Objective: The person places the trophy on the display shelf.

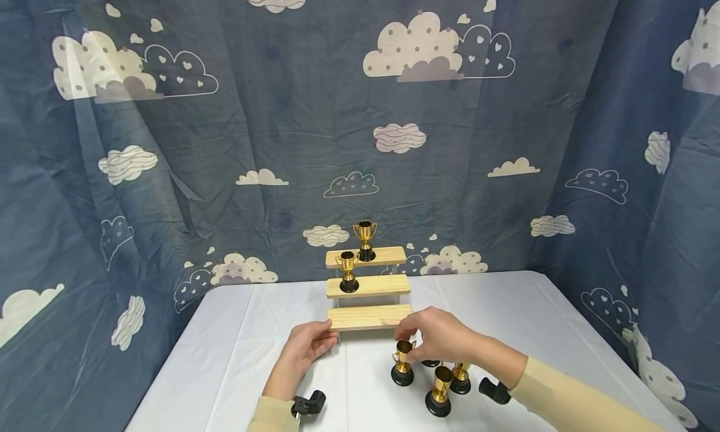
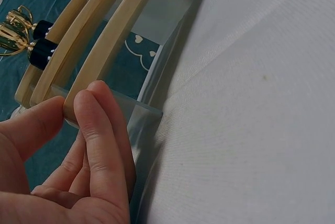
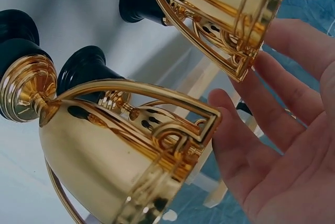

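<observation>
My left hand point(image 1: 306, 351) pinches the left end of the lowest wooden step point(image 2: 112, 35) of a three-step display stand, thumb on one face and fingers on the other. My right hand point(image 1: 441, 338) reaches over a small gold trophy cup point(image 1: 402, 364) with a black base, which stands upright on the table. In the right wrist view, fingertips are right at that cup's rim and handle, with the thumb spread apart from them. Another trophy point(image 1: 441, 391) stands nearer the front, and a third point(image 1: 461, 380) is partly covered by my right forearm.
One trophy point(image 1: 349, 272) stands on the middle step point(image 1: 382, 286), another point(image 1: 365, 240) on the top step point(image 1: 390, 255). A black trophy base point(image 1: 430, 363) shows below my right hand. White cloth covers the table point(image 1: 225, 357); a cloud-print curtain point(image 1: 315, 107) hangs behind.
</observation>
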`<state>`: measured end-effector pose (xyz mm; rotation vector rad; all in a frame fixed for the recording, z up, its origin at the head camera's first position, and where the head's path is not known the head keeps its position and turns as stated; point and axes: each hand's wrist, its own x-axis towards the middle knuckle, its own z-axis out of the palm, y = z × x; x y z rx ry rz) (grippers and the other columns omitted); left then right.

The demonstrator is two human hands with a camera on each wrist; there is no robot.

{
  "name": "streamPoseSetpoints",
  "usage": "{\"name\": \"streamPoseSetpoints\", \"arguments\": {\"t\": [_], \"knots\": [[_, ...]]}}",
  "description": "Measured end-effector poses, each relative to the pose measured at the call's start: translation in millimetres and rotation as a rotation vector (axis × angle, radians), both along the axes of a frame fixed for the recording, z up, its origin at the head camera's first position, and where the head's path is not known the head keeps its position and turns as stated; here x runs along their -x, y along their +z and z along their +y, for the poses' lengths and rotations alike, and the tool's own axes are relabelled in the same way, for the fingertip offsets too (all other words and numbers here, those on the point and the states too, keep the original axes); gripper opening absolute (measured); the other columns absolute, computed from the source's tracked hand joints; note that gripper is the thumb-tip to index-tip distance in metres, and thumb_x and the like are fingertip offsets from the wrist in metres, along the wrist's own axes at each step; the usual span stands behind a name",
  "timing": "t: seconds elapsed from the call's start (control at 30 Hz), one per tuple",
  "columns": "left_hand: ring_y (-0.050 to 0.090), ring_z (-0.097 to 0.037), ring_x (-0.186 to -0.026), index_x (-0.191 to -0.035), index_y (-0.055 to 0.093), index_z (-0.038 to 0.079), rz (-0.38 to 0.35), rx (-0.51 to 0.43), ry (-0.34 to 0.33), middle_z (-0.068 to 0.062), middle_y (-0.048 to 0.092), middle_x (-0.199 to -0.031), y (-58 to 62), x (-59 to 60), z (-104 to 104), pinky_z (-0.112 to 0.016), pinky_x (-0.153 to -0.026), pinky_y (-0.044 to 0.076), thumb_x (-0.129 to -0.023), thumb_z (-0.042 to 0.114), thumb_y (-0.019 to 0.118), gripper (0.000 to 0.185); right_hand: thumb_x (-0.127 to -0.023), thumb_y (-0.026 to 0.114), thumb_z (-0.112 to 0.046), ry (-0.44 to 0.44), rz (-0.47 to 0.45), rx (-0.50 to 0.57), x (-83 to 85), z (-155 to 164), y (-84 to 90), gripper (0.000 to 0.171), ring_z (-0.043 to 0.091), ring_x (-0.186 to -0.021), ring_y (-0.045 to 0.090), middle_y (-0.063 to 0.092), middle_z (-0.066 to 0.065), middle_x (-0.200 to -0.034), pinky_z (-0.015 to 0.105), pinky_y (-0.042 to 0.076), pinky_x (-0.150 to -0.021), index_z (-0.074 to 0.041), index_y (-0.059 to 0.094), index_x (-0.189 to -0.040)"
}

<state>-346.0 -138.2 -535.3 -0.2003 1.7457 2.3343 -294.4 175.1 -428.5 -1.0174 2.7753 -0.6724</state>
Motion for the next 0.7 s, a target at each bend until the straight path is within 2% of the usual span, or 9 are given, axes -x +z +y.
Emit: {"name": "streamPoseSetpoints", "arguments": {"t": [0.4,0.7], "knots": [[0.072,-0.016,-0.073,-0.118,0.06,-0.014,0.011,-0.022,-0.01,-0.014,0.073,-0.084,-3.0,3.0,1.7,-0.024,-0.071,0.061,-0.094,0.01,0.07,0.036,-0.076,0.089,-0.027,-0.009,0.015,-0.005,0.9,0.4,-4.1,0.032,0.004,-0.093,0.065,0.068,-0.023,-0.097,0.035,0.055,-0.081,-0.031,0.074,-0.105],[0.072,-0.016,-0.073,-0.12,0.06,-0.015,0.01,-0.032,-0.013,-0.013,0.073,-0.084,-1.7,3.7,1.3,-0.025,-0.072,0.061,-0.094,0.01,0.07,0.038,-0.076,0.089,-0.027,-0.004,0.024,0.017,0.7,0.9,0.2,0.031,0.0,-0.093,0.063,0.067,-0.023,-0.097,0.034,0.055,-0.083,-0.031,0.075,-0.104]]}}
